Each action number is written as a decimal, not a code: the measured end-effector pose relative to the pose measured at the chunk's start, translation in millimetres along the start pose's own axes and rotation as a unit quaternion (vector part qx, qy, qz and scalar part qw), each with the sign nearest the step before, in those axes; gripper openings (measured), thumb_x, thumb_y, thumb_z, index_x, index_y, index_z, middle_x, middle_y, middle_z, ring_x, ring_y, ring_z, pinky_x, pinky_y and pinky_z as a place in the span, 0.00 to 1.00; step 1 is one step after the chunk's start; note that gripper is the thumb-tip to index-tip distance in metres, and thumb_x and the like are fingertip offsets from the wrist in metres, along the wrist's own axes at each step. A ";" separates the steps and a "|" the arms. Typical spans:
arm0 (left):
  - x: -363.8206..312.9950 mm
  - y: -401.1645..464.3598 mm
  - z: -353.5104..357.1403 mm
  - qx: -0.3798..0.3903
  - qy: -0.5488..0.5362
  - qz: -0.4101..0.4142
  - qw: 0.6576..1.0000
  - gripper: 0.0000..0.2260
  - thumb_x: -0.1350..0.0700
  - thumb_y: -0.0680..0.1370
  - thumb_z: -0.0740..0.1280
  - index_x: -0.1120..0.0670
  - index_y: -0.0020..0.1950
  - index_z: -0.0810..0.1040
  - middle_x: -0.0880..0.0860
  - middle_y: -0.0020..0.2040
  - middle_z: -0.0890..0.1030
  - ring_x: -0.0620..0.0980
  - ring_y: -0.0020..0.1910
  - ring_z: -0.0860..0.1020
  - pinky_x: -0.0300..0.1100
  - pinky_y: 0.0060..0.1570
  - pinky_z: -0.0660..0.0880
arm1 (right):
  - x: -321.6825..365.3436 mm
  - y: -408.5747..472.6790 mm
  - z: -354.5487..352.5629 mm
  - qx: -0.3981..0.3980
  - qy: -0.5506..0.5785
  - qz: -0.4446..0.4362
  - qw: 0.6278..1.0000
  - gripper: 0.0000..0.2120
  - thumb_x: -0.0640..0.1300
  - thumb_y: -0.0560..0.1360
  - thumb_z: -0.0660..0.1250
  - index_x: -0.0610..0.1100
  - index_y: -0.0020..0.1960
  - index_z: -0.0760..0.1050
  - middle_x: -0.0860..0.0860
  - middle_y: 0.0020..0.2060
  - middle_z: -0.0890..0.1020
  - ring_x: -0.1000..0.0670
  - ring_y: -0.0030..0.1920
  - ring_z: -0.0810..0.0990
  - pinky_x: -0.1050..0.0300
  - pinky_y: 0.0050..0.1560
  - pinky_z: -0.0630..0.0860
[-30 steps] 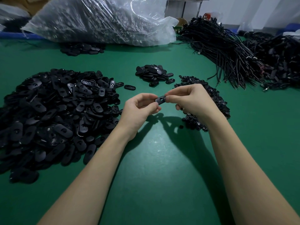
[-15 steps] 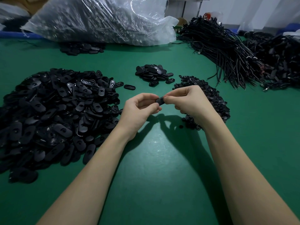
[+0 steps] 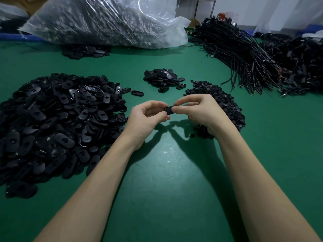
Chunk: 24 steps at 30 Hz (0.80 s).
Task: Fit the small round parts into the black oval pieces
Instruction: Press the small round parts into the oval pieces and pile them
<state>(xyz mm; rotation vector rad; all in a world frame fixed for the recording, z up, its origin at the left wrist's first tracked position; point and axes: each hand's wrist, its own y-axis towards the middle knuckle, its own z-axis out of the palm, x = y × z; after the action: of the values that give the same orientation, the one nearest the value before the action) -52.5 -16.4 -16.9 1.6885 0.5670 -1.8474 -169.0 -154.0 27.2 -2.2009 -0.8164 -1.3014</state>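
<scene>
The fingers (image 3: pixel 180 109) of the right hand (image 3: pixel 201 110) and those of the left hand (image 3: pixel 148 116) are clamped from either side on one black oval piece (image 3: pixel 169 110), held above the desk (image 3: pixel 166 172) near the middle of the frame. The piece sits between the two sets of fingertips, the right thumb and forefinger pinching its right end, the left thumb and curled fingers taking its left end. Only a short dark stretch of it shows between them; its long axis seems to run roughly left to right across the frame, from one hand to the other. Whether a small round part is in it cannot be told.

Behind the right hand lies a heap of small round parts (image 3: pixel 220 102). At the left of the frame spreads a big pile of oval pieces (image 3: pixel 57 119), with a smaller pile (image 3: pixel 162 78) above the hands. In the upper left lies a clear plastic bag (image 3: pixel 104 21), and in the upper right bundles of black cords (image 3: pixel 244 55).
</scene>
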 end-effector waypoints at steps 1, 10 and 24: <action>-0.2 0.2 -0.4 0.003 0.003 0.000 1.000 0.10 0.70 0.76 0.70 0.57 0.51 0.83 0.54 0.45 0.87 0.50 0.43 0.86 0.35 0.47 0.79 | -0.4 -0.4 -1.4 0.012 0.017 0.009 1.000 0.07 0.47 0.70 0.81 0.49 0.46 0.86 0.53 0.34 0.83 0.55 0.29 0.75 0.63 0.31 0.71; 3.7 3.9 -3.3 -0.003 0.029 -0.008 1.000 0.07 0.63 0.76 0.72 0.52 0.49 0.79 0.50 0.41 0.85 0.49 0.43 0.80 0.42 0.50 0.77 | 4.8 -5.3 7.5 0.069 0.156 0.001 0.985 0.07 0.32 0.71 0.78 0.35 0.48 0.82 0.43 0.37 0.87 0.49 0.37 0.86 0.61 0.41 0.83; 5.2 5.1 -1.5 -0.005 0.079 0.011 0.997 0.07 0.64 0.77 0.72 0.56 0.52 0.84 0.52 0.45 0.87 0.45 0.45 0.85 0.35 0.49 0.78 | 3.3 -5.1 13.3 -0.002 0.018 -0.030 0.999 0.04 0.35 0.71 0.76 0.43 0.42 0.84 0.48 0.33 0.87 0.49 0.37 0.88 0.54 0.45 0.86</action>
<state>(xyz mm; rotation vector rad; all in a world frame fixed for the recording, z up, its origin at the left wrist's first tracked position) -48.2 -19.8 -21.9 1.8368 0.6187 -1.7040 -163.0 -140.9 24.5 -2.1639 -0.8737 -1.3680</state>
